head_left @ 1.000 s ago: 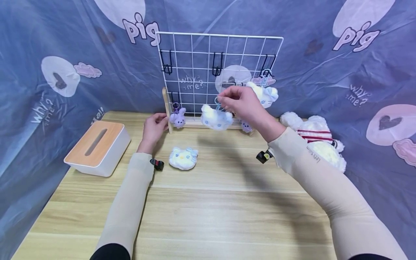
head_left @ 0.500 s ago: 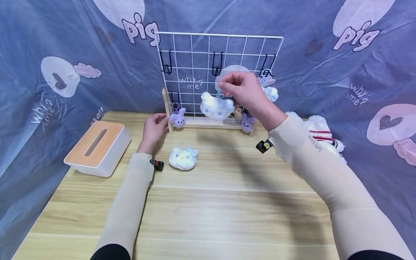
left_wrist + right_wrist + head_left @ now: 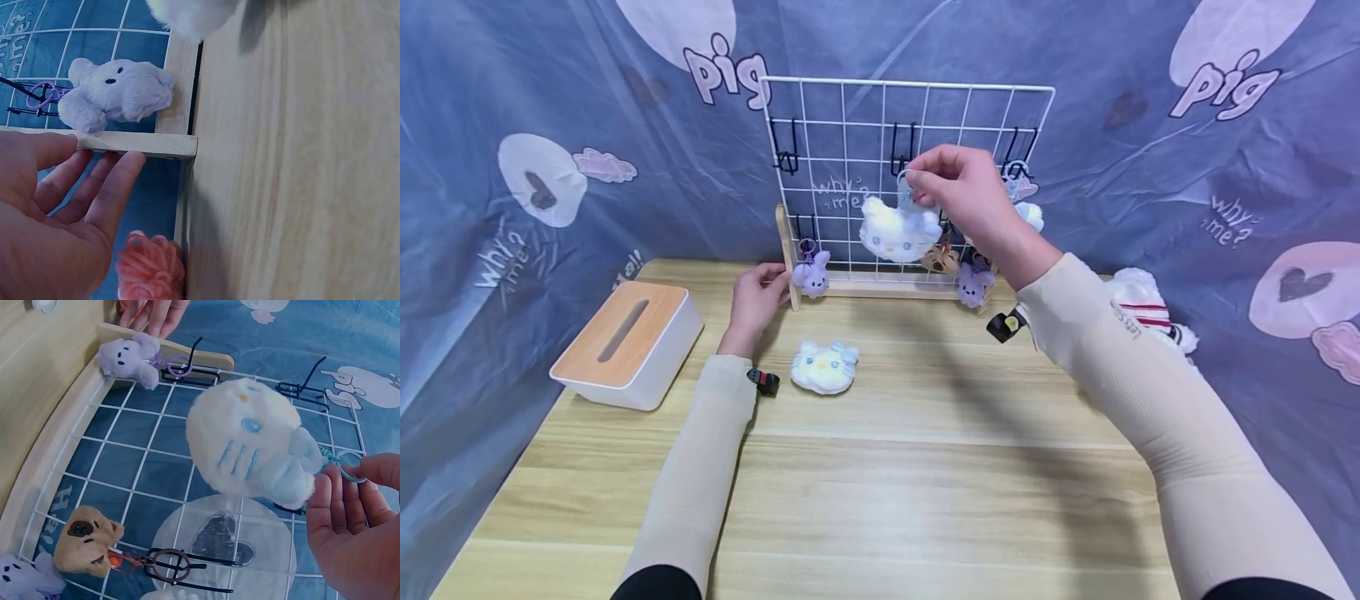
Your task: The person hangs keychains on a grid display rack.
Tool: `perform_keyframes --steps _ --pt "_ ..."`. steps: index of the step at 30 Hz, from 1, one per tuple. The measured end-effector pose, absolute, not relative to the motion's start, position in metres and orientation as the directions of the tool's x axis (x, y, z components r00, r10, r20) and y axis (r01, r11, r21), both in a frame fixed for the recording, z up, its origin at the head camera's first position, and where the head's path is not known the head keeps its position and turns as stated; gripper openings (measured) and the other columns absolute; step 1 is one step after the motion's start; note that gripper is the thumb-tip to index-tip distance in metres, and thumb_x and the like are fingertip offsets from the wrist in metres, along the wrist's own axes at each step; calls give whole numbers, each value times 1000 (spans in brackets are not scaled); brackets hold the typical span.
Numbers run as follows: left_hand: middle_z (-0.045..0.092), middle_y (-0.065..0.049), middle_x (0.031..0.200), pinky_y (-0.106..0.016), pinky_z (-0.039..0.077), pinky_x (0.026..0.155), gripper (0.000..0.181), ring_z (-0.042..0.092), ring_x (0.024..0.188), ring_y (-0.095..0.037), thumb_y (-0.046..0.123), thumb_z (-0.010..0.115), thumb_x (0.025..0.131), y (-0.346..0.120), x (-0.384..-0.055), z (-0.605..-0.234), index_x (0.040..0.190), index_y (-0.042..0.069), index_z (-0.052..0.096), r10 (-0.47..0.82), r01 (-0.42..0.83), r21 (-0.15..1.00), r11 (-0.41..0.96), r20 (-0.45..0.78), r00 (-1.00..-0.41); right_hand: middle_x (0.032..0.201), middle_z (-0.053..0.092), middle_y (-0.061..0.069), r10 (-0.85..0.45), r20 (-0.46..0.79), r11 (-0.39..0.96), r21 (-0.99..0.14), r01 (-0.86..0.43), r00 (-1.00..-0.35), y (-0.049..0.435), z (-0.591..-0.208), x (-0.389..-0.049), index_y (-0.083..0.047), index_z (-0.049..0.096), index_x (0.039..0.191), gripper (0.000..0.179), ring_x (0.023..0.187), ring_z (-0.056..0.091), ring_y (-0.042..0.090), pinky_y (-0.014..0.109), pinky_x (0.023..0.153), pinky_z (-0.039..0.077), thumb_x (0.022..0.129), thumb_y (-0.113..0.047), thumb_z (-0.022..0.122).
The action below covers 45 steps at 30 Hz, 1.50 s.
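My right hand [image 3: 973, 196] pinches the light blue ring [image 3: 350, 465] of a white plush cat keychain [image 3: 889, 229]. The plush hangs in front of the white wire grid rack [image 3: 910, 83], just below the middle upper black hook [image 3: 901, 162]. At the rack's left end, my left hand [image 3: 754, 300] grips the wooden side post [image 3: 169, 145] between thumb and fingers. Beside that post a purple plush rabbit [image 3: 119, 94] hangs from a lower hook. Another white plush cat [image 3: 824, 367] lies face up on the table.
A brown plush dog [image 3: 84, 540] and a second purple rabbit [image 3: 973, 285] hang on the rack. Another white plush [image 3: 1032, 217] hangs at the upper right, mostly behind my right hand. A tissue box [image 3: 628, 342] stands left, a white stuffed toy [image 3: 1138, 292] right.
My right hand has risen with the plush cat, bringing its ring up near the middle upper hook. The brown dog and right purple rabbit show more now. My left hand stays on the post.
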<state>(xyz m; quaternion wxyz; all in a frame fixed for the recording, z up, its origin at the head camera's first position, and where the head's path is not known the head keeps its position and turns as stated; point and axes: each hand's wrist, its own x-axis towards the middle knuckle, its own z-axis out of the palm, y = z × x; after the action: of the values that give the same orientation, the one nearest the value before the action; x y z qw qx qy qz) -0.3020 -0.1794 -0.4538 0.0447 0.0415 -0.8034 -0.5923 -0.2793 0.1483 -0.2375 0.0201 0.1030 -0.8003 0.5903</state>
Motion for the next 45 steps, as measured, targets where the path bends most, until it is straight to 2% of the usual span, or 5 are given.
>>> perform_keyframes --steps 9,18,29,36,45 --pt "69 -27 132 -34 72 104 35 75 124 -41 15 64 115 -179 -301 -454 144 -5 68 -126 -19 958 285 18 -992 110 77 4 -103 120 269 -952 -144 -987 148 -235 -289 -1 76 126 22 98 75 14 23 90 69 109 -14 73" --pt "69 -27 134 -30 72 101 36 75 123 -38 18 63 116 -180 -302 -456 145 -3 68 -129 -31 952 305 10 -992 113 76 1 -100 76 305 -947 -104 -992 146 -238 -302 -1 74 131 26 102 75 14 30 102 68 111 -17 72" --pt "69 -27 133 -32 72 100 36 76 124 -42 17 65 115 -181 -304 -457 144 -4 68 -129 -28 957 289 10 -992 105 74 -2 -53 82 237 -967 -93 -995 142 -245 -315 -6 76 118 11 95 74 14 21 89 69 110 -11 71" --pt "69 -27 133 -36 72 103 36 76 124 -42 17 64 115 -181 -305 -456 145 -4 68 -130 -24 957 288 14 -991 103 75 -3 -15 94 243 -965 -94 -996 137 -247 -321 -8 77 117 11 92 75 12 22 89 69 109 -14 73" --pt "68 -26 133 -26 72 98 37 76 125 -41 17 64 115 -180 -304 -454 145 -3 68 -126 -28 957 290 9 -992 99 75 -7 36 107 267 -959 -93 -994 134 -250 -324 -9 78 114 9 91 75 11 23 91 70 110 -16 73"
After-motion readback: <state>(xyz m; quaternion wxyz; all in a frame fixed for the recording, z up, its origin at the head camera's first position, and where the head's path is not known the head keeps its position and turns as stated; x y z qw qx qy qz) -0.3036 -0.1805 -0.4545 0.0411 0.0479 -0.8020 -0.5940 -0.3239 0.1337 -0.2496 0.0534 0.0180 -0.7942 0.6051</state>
